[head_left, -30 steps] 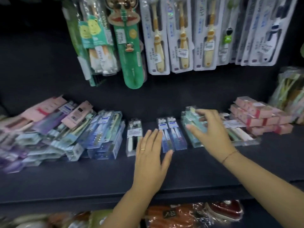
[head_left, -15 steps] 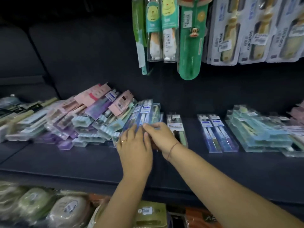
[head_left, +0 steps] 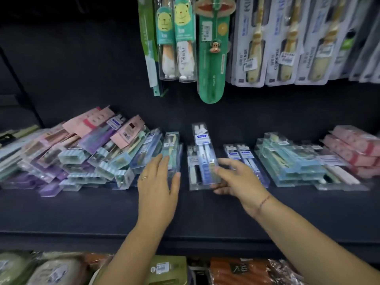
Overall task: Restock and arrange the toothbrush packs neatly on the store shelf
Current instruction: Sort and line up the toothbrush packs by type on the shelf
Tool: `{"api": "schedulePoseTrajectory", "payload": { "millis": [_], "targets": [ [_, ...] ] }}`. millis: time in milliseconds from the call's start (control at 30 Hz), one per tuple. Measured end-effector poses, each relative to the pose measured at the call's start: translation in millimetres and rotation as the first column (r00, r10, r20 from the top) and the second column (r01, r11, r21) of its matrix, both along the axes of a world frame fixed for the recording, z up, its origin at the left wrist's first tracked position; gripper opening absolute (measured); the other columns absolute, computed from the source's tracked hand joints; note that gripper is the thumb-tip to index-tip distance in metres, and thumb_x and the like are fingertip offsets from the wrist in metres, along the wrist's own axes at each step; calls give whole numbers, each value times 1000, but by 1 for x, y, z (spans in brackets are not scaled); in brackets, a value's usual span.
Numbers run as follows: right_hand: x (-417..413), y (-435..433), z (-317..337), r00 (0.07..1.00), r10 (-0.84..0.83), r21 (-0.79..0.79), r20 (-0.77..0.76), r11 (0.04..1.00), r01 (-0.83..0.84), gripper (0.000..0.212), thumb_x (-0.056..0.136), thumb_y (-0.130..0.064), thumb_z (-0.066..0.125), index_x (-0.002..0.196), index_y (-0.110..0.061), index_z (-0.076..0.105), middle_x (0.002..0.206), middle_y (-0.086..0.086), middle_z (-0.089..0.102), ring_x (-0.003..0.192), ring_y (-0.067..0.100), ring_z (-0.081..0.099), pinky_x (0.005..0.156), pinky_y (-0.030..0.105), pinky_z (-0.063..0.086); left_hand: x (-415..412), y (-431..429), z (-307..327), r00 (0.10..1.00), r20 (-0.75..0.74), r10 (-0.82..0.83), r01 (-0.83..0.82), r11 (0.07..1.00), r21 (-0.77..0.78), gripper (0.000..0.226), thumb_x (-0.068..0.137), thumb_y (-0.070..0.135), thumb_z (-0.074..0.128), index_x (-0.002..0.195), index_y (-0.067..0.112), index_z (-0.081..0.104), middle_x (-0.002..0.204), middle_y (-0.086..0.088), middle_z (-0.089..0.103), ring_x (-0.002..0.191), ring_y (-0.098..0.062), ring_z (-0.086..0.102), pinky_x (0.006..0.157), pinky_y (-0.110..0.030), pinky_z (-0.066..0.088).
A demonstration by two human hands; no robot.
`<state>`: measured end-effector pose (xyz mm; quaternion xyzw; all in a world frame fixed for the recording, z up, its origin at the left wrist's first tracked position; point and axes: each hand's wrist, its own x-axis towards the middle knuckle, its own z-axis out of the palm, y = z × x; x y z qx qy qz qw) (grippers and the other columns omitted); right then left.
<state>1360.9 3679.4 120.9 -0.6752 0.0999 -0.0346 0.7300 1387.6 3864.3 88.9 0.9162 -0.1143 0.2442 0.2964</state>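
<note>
Navy-blue shelf [head_left: 86,212] seen from the head camera, looking forward and down. The left hand [head_left: 158,183] lay palm-down with its fingers straight and slightly spread. Its fingertips rested on a clear yellow-brush pack [head_left: 171,145] at the right edge of a loose heap of pink and purple packs [head_left: 82,149]. A ring [head_left: 144,177] showed on one finger.

The right hand [head_left: 236,179] gripped the near end of a blue-and-white toothbrush pack [head_left: 202,145], thumb on top and the other fingers curled beneath. That pack pointed toward the back wall and overlapped a second clear pack [head_left: 192,171], which lay flat on the shelf just left of it. Whether the held pack was lifted clear of the one beneath could not be told. A red thread bracelet [head_left: 264,201] circled the right wrist.

Just beside the right hand, partly hidden by it, lay a pair of blue packs [head_left: 238,154]. Farther right stood a stack of pale blue packs [head_left: 287,161], then a stack of pink boxes [head_left: 353,149] near the frame edge.

Above the shelf hung two teal bear packs [head_left: 174,38], a green monkey pack [head_left: 211,58] and a row of grey-white packs [head_left: 287,48] with yellow brushes. Below the shelf's front edge, wrapped goods [head_left: 51,270] on a lower level were blurred and could not be identified.
</note>
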Motion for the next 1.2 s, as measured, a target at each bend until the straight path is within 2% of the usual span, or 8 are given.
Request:
{"api": "schedulePoseTrajectory", "payload": {
  "millis": [133, 267, 433, 567, 700, 833, 1033, 1200],
  "targets": [
    [-15, -51, -13, 992, -118, -96, -40, 989, 113, 37, 94, -15, 62, 131, -13, 54, 118, 12, 61, 63, 18, 67, 53, 24, 56, 15, 0, -14, 994, -17, 112, -106, 972, 209, 65, 98, 41, 47, 152, 8, 31, 158, -11, 31, 148, -26, 22, 120, -47, 11],
    [-22, -60, -27, 987, -154, -73, -52, 986, 150, 30, 95, -15, 61, 124, -15, 55, 114, 7, 61, 59, 16, 67, 49, 23, 53, 25, 1, -18, 987, -3, 158, -152, 956, 250, 66, 97, 38, 54, 150, 4, 33, 152, -15, 39, 143, -31, 33, 114, -53, 23],
    [-15, -70, -27, 974, -225, -14, 17, 974, 226, 20, 94, -17, 63, 111, -8, 60, 111, 9, 60, 60, 19, 69, 58, 26, 59, 32, -1, -16, 982, 2, 189, -183, 950, 253, 58, 97, 33, 56, 145, 3, 43, 144, -16, 49, 137, -37, 39, 105, -55, 33],
    [-16, -72, -38, 968, -244, -84, 64, 965, 249, 32, 88, -9, 69, 118, -3, 58, 85, 13, 62, 70, 19, 69, 67, 24, 60, 35, 1, -20, 977, 120, 174, -197, 956, 218, 46, 91, 24, 68, 131, 2, 58, 126, -18, 62, 121, -40, 53, 94, -56, 42],
    [-15, -73, -43, 955, -293, -106, 39, 949, 296, 28, 88, 0, 67, 114, -4, 56, 78, 15, 56, 65, 24, 66, 54, 22, 58, 35, 7, -15, 923, 282, 263, -314, 936, 156, 38, 87, 20, 71, 121, 6, 63, 129, -15, 59, 118, -37, 51, 93, -52, 39],
    [-18, -69, -41, 919, -377, -251, 112, 884, 394, 17, 91, -11, 66, 105, -10, 56, 76, 14, 60, 43, 6, 56, 45, 29, 45, 41, 23, -12, 861, 312, 401, -453, 885, 111, 54, 81, 26, 74, 128, 6, 56, 133, -16, 55, 124, -37, 44, 96, -50, 31],
    [-31, -40, -35, 938, -265, -314, 226, 891, 327, 12, 93, -9, 59, 95, -21, 57, 71, 9, 61, 46, 4, 55, 56, 28, 41, 59, 52, -8, 853, 420, 309, -416, 889, 191, 40, 67, 19, 88, 103, 11, 73, 93, -9, 72, 101, -33, 60, 81, -41, 29],
    [-33, -22, -35, 968, -174, -244, 182, 945, 216, 14, 94, -3, 57, 97, -16, 58, 78, 12, 62, 50, 7, 57, 49, 23, 47, 51, 56, -12, 781, 570, 254, -407, 900, 156, 25, 85, 29, 72, 101, 11, 74, 88, -5, 72, 83, -27, 65, 76, -36, 33]
  ]
}}
